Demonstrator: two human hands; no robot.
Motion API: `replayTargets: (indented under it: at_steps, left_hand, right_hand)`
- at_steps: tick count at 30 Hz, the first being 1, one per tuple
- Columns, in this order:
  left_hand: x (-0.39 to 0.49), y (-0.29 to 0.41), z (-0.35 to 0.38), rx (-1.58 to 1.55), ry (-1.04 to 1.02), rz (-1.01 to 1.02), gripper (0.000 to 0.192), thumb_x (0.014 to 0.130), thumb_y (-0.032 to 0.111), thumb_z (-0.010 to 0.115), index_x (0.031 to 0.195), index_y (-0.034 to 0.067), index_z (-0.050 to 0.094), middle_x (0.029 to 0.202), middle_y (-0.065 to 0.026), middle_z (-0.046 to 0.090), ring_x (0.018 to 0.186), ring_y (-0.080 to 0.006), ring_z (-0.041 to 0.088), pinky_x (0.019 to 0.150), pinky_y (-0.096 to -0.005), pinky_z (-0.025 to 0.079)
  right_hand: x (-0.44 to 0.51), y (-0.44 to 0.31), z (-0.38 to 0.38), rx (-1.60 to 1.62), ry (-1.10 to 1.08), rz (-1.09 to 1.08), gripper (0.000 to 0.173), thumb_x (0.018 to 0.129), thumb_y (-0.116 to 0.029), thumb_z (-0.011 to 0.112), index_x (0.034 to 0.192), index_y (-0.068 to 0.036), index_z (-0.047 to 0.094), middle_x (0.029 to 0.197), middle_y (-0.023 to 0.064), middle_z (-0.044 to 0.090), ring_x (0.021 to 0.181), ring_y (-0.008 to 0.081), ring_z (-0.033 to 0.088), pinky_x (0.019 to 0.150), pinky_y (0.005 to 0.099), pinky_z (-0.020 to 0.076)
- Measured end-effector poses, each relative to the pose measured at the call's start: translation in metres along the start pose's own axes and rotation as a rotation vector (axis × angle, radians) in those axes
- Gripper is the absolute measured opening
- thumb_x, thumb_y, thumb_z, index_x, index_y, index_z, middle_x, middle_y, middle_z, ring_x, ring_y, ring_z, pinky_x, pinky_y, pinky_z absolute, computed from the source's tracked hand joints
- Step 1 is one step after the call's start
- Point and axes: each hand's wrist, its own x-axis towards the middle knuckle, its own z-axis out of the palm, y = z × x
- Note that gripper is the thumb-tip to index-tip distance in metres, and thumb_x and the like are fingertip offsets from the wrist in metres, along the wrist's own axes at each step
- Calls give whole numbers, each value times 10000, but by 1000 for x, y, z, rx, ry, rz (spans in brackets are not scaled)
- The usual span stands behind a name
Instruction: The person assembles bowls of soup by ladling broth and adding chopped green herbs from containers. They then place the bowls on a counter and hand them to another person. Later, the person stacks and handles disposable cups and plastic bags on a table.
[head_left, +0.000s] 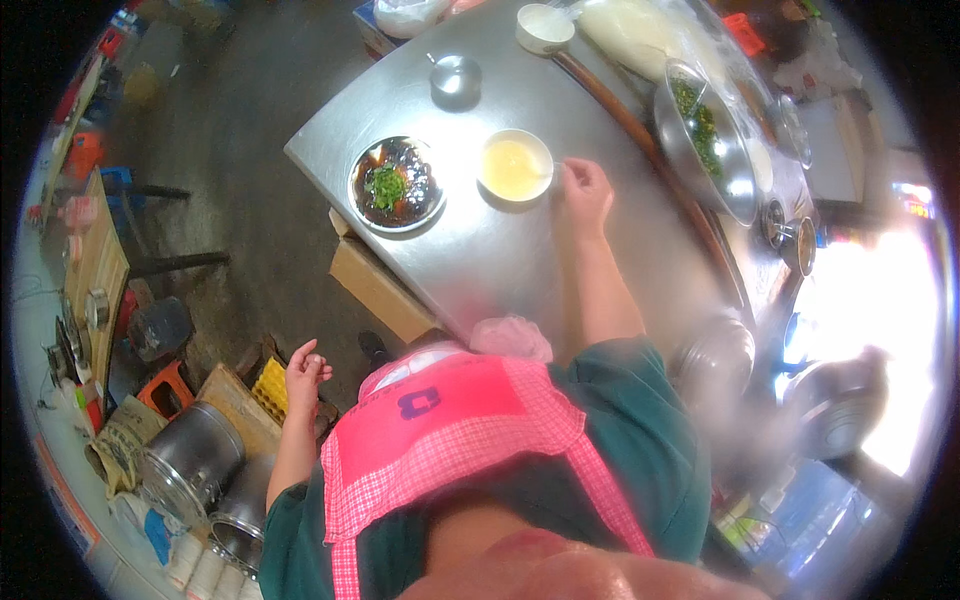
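Note:
My right hand (589, 193) is over the steel table (502, 262), with its fingers pinched on the handle of a spoon (546, 172). The spoon's other end sits in a white bowl (495, 197) of yellow liquid. Left of it stands a second bowl (397, 184), filled with a dark, glossy sauce and topped with chopped green herbs. Behind the two bowls is a small round metal container (456, 75) with a thin handle sticking out. Away from the table, my left hand (306, 371) hangs at my side, fingers loosely curled and apart, holding nothing.
A large steel basin (731, 191) of chopped greens stands right, beyond a long wooden strip (630, 124). A white cup (545, 28) sits at the back. A pink plastic bag (511, 339) lies at the near edge. Steel pots (199, 442) stand lower left; steam blurs the right.

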Motion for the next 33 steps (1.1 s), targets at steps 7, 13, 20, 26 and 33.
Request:
replayTargets:
  at_steps: [7,13,20,26,33]
  left_hand:
    - [-51,-54,-19,-74,94,-90,349,936,58,531,1285,48,515,862,-27,601,710,-104,603,645,-231,520]
    - [-74,-83,-30,-120,94,-50,356,934,50,527,1289,38,511,870,-29,602,728,-105,603,655,-229,519]
    - [-118,-154,-83,-201,152,24,364,931,41,523,1295,35,510,878,-28,598,731,-107,602,655,-231,517]
    - [-189,-271,-136,-351,323,0,392,928,43,526,1317,48,483,872,-33,591,706,-109,592,628,-236,516]
    - [-304,-566,-120,119,500,-149,423,906,189,608,1286,33,508,850,-89,613,743,-213,613,736,-366,521]
  right_hand:
    - [-20,48,7,188,-28,322,197,910,-183,606,985,-14,673,913,44,656,822,126,585,753,285,479]
    - [-46,5,-13,172,55,201,269,943,-163,540,1157,-4,578,1138,98,591,1004,158,547,898,294,434]
    - [-112,-61,1,221,7,-170,202,941,-115,532,1106,-23,605,1066,60,613,928,127,556,842,278,450]
    - [-246,-153,39,183,-678,-167,194,950,-120,542,1094,-32,637,845,40,671,698,90,570,670,228,475]
    - [-205,-115,106,593,-225,163,331,899,-110,537,1215,-65,451,982,101,608,671,119,538,568,238,443]
